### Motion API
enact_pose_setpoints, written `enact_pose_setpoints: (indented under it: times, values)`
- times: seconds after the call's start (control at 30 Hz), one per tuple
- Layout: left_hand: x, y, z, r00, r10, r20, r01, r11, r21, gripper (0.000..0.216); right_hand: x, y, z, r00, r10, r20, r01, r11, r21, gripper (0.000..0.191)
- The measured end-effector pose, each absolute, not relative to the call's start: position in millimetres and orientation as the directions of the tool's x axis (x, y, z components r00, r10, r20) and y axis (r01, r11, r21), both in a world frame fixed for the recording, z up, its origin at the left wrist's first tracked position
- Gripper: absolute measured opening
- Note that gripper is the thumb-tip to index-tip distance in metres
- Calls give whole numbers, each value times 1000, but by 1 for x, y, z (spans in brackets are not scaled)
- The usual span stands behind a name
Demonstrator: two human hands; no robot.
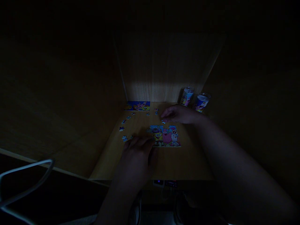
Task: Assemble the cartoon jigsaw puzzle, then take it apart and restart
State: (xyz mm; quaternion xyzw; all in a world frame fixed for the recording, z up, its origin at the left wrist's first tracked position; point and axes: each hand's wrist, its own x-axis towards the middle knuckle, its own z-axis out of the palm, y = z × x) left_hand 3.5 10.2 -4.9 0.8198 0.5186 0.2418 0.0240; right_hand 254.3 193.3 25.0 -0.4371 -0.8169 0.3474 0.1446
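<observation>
On a light wooden desktop (187, 162) lies a partly assembled cartoon jigsaw puzzle (165, 137). My left hand (137, 153) rests at the puzzle's left edge, its fingertips on or just over the wood, and the dim light hides whether it holds anything. My right hand (177, 114) is above the puzzle's far edge, with its fingertips pinched on a small jigsaw piece (163, 121). Several loose pieces, such as one (121, 128), form a scattered arc to the left. A colourful picture card or box lid (138, 106) lies at the far left of the desk.
Two clear-capped cylindrical containers with cartoon labels (187, 96) (201, 102) stand at the far right. Wooden walls (159, 84) enclose the desk on three sides. A white cable (25, 184) lies at lower left, and a small device with a blue display (164, 183) sits below the front edge.
</observation>
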Motion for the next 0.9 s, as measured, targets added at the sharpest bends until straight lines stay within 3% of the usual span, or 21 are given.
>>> enact_pose_setpoints:
  times: [0.4,0.9]
  values:
    - [4,8,-4,342,869,358,839,-454,301,25,263,189,33,-593,775,-217,660,313,-683,27]
    - [4,10,-4,343,868,358,840,-454,297,25,263,190,34,-632,739,-233,671,373,-641,20]
